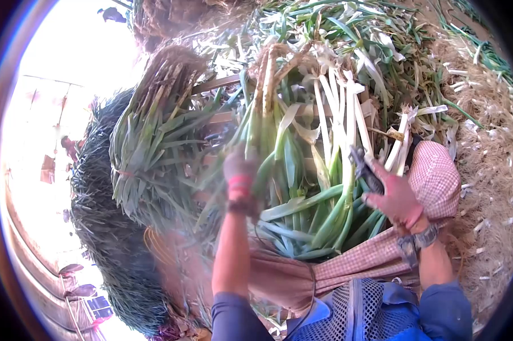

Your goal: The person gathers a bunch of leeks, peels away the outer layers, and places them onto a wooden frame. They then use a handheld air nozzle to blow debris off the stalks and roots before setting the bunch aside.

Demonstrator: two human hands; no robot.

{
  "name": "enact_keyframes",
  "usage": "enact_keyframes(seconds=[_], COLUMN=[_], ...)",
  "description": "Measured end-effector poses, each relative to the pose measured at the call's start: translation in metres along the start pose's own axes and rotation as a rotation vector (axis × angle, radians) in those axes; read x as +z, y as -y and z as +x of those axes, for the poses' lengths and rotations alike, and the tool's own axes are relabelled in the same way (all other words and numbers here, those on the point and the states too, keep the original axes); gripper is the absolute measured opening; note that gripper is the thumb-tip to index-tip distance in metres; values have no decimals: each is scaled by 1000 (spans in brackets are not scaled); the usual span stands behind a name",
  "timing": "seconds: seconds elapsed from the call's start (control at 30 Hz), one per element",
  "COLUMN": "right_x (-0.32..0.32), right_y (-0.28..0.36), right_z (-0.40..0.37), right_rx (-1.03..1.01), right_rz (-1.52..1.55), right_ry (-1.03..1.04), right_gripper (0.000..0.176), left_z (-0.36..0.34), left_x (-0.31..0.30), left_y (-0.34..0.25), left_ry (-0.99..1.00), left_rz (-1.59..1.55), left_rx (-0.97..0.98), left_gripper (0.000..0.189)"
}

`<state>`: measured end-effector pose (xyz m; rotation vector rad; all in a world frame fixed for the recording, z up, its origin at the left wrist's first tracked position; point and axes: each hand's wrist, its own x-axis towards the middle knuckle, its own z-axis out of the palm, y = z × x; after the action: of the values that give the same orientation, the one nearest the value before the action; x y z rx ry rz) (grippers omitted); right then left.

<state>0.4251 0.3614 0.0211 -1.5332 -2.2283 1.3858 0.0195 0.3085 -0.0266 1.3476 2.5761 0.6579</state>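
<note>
Green onions with cleaned white stems lie across the person's lap, their green leaves curving down over the checked cloth. My left hand, in a pink-cuffed glove and blurred by motion, is at the leaves of some unpeeled onions with brown roots. Its fingers are smeared, so its grip is unclear. My right hand, also gloved, is beside the white stems, with a dark tool along its fingers. To the left lies a large bundle of onions, roots up.
A long stack of green onions runs down the left side. Peeled leaves are heaped at the top. Cut roots and scraps cover the ground on the right. Wooden slats show beneath the onions.
</note>
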Motion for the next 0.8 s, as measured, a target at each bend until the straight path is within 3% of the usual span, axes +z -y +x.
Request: enact_keyframes(seconds=[0.1,0.13,0.2,0.23,0.3,0.43,0.57,0.67,0.8], right_x=[16,25,33,35,44,38,55,67,68], right_y=[23,24,32,39,37,60,62,70,86], right_z=[-18,-21,-21,-18,-14,-2,12,26,29], right_rx=[-42,-105,-165,-175,-305,-152,-278,-254,-247], right_rz=[-81,-118,-155,-128,-86,-76,16,-1,-103], right_ry=[153,209,268,264,170,245,309,309,371], right_gripper=[94,94,94,93,90,91,93,94,89], left_z=[28,27,23,22,4,-28,-58,-63,-59], left_x=[56,53,36,34,19,18,18,23,23], left_y=[68,61,35,27,3,-11,-15,-12,-5], left_ry=[-49,-45,305,339,308,265,261,226,285], left_rz=[-14,-19,-23,29,73,233,312,344,334], left_rx=[61,59,-158,-179,-130,-72,-69,-59,-71], left_gripper=[48,48,51,53,49,43,48,48,32])
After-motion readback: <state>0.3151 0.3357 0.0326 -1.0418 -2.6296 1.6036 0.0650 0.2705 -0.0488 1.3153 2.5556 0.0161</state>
